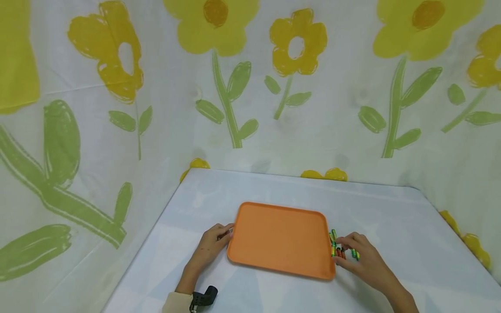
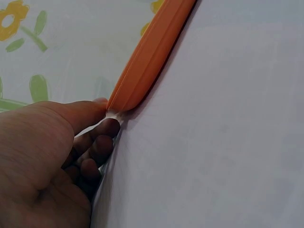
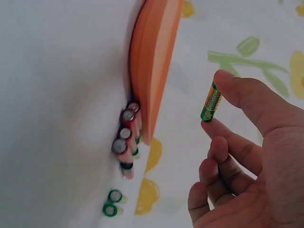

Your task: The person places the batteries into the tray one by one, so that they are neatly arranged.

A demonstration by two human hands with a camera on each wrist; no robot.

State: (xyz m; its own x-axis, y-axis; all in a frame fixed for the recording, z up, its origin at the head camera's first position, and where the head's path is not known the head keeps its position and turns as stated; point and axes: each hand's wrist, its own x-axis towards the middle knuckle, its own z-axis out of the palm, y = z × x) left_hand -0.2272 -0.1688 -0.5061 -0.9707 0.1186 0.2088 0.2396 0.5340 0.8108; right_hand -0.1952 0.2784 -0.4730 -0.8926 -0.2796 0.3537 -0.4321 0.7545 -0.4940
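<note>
An orange tray [image 1: 279, 239] lies on the table in the head view. My left hand [image 1: 211, 245] is at its left edge; in the left wrist view the thumb and curled fingers pinch the tray's rim [image 2: 142, 66]. Off the tray's right edge, my right hand [image 1: 365, 263] holds a small green and yellow battery [image 3: 212, 102] lengthwise between thumb and index fingertip, its other fingers loosely curled. Below it in the head view, several red batteries [image 3: 122, 146] cluster beside the tray, and a pair of green batteries [image 3: 113, 203] sits a little apart.
The pale table [image 1: 235, 184] extends around the tray. White cloth walls with yellow flowers [image 1: 297, 48] stand behind it and to the left. A black strap with a device [image 1: 205, 298] sits on the left wrist near a beige sleeve.
</note>
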